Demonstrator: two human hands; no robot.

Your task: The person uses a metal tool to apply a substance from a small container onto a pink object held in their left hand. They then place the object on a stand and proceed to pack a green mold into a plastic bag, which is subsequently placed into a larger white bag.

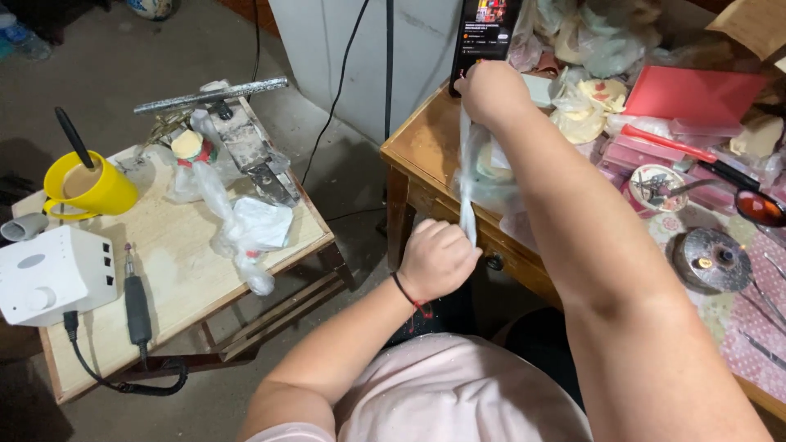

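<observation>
yellow mug (88, 190) on low counter (188, 270) | white control box (51, 275) | black handpiece (137, 308) | red folder (692, 93) | phone (485, 33) upright

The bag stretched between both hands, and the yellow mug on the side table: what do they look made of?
The bag, gripped by the left hand and right hand, looks like thin, clear plastic film: translucent, creased, pulled into a strand. The yellow mug appears to be glossy plastic or glazed ceramic; its smooth sheen leaves that open.
</observation>
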